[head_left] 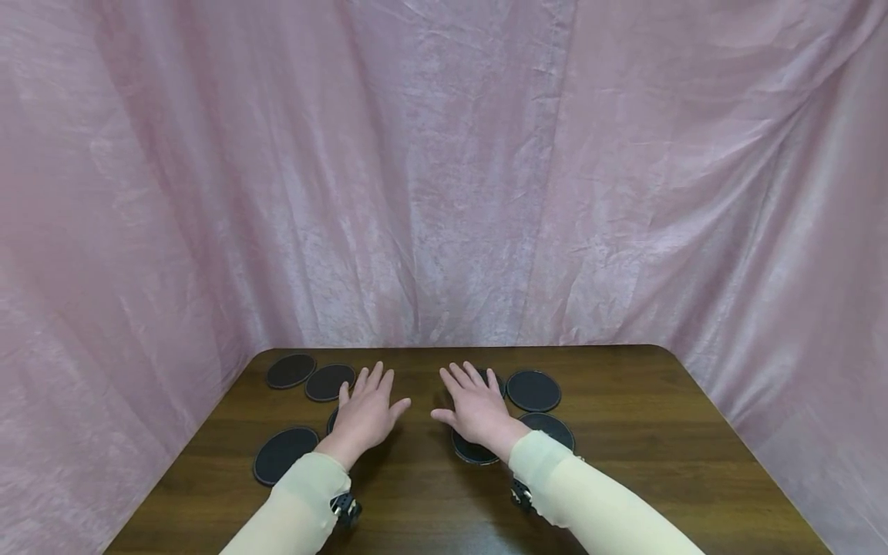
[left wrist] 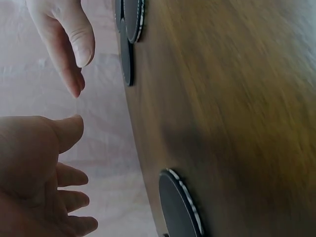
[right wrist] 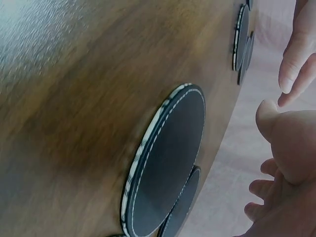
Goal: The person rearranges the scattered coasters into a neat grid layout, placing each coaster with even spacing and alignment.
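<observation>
My left hand (head_left: 365,415) is held over the table with fingers spread and nothing in it. Beneath and beside it lie round black coasters, one of them (head_left: 286,455) at its left and another (head_left: 330,382) just beyond its fingers. My right hand (head_left: 477,408) is likewise raised, palm down and fingers straight, and partly hides two coasters. One of those, a coaster (head_left: 475,452), shows below the palm. In the right wrist view a coaster (right wrist: 168,163) has pale stitching round its rim and overlaps another (right wrist: 181,202). Both wrist views show air between the hands and the wood.
The brown wooden table (head_left: 430,501) has rounded far corners. Further coasters lie at the far left (head_left: 290,371) and to the right of my right hand, one coaster (head_left: 533,391) behind another (head_left: 548,428). A pink curtain (head_left: 444,169) hangs behind the table.
</observation>
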Demonstrator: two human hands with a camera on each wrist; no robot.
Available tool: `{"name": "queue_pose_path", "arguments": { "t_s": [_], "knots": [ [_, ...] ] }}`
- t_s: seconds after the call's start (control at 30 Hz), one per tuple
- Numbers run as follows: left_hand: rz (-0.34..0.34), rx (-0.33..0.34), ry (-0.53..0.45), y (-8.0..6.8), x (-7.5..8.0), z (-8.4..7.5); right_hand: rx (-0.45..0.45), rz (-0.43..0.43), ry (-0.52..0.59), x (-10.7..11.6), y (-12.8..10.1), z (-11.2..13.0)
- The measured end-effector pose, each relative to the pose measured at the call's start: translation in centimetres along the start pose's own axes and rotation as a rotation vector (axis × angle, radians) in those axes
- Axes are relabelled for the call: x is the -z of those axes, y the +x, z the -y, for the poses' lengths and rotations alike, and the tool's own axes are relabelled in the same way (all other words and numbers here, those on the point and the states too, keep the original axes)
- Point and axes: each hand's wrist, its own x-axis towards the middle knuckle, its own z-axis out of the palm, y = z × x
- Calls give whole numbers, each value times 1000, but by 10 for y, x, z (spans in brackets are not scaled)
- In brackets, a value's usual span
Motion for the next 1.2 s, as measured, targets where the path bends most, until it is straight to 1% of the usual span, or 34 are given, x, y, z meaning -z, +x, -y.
{"name": "queue_pose_path", "arguments": {
  "t_s": [0.27, 0.57, 0.87, 1.03, 1.2],
  "knots": [
    [-14, 11, 29, -12, 5, 15, 16, -1, 5, -2, 1, 8],
    [-4, 39, 14, -25, 10, 31, 21, 9, 12, -9, 5, 20],
    [-4, 60, 17, -29, 9, 48, 22, 28, -15, -14, 9, 33],
    [1, 84, 4, -31, 9, 56, 35, 26, 25, -16, 11, 39],
    [12, 103, 4, -34, 8, 64, 50, 47, 45, -18, 12, 47]
  ]
}}
